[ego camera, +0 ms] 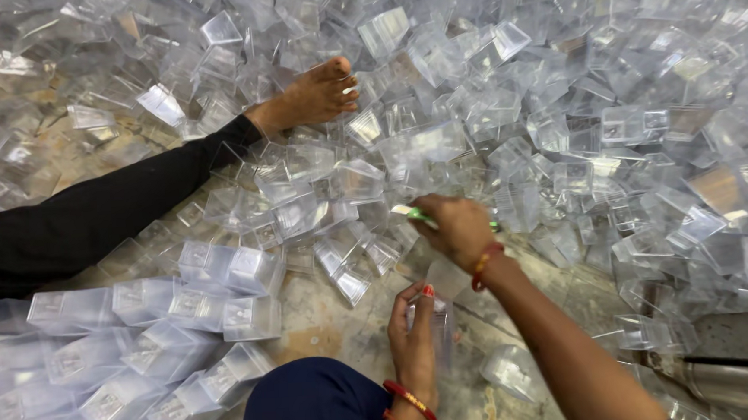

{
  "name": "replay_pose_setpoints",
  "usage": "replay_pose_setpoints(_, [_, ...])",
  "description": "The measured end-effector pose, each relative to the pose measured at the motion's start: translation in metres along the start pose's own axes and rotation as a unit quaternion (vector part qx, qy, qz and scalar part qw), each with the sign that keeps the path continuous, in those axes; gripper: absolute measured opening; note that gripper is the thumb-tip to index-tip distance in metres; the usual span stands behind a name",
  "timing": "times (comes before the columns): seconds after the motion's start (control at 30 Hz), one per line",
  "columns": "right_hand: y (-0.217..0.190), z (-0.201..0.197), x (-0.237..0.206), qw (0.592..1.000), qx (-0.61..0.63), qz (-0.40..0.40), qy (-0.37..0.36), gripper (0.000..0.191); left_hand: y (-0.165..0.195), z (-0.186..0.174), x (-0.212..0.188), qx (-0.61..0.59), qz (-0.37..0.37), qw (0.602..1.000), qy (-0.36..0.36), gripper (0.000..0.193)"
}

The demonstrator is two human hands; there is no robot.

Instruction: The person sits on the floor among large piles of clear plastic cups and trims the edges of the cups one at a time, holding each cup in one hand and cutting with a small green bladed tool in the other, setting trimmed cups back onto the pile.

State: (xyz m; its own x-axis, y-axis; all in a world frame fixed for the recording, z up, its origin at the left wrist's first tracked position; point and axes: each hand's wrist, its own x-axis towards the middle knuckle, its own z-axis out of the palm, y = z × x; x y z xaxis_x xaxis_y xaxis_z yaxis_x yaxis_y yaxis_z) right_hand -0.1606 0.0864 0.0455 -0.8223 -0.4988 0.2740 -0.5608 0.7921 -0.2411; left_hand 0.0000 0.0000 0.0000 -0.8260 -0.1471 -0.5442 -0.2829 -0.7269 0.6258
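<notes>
My left hand (414, 342) grips a clear plastic box (439, 305), held low in front of me. Just above it, my right hand (455, 228) is closed on a thin green tool (418, 216) whose tip pokes out to the left, over the top of that box. Both wrists wear red bangles. A huge heap of clear plastic boxes (506, 98) covers the floor ahead and to the right of my hands.
My outstretched leg in black cloth (72, 224) ends in a bare foot (311, 97) among the boxes. Rows of stacked clear boxes (140, 345) lie at the lower left. My knee in dark blue (312, 404) is below; a metal cylinder (739, 382) lies at the lower right.
</notes>
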Motion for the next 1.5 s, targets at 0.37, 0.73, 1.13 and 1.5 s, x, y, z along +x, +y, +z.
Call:
replay_pose_setpoints(0.37, [0.001, -0.072, -0.135, 0.901, 0.303, 0.303, 0.065, 0.013, -0.065, 0.037, -0.02, 0.13, 0.058, 0.988, -0.065, 0.042])
replay_pose_setpoints(0.73, [-0.002, -0.079, -0.116, 0.907, 0.356, 0.172, -0.145, 0.024, 0.008, 0.009, -0.027, 0.204, 0.133, 0.959, -0.144, 0.062])
replay_pose_setpoints(1.13, [-0.018, 0.028, -0.029, 0.972, 0.102, 0.2, -0.075, 0.039, 0.005, -0.004, -0.012, -0.064, -0.022, 0.996, 0.062, 0.033])
replay_pose_setpoints(1.5, [-0.005, -0.024, -0.065, 0.991, 0.101, 0.026, -0.081, 0.055, -0.029, 0.007, -0.015, 0.013, 0.064, 0.997, 0.039, 0.036])
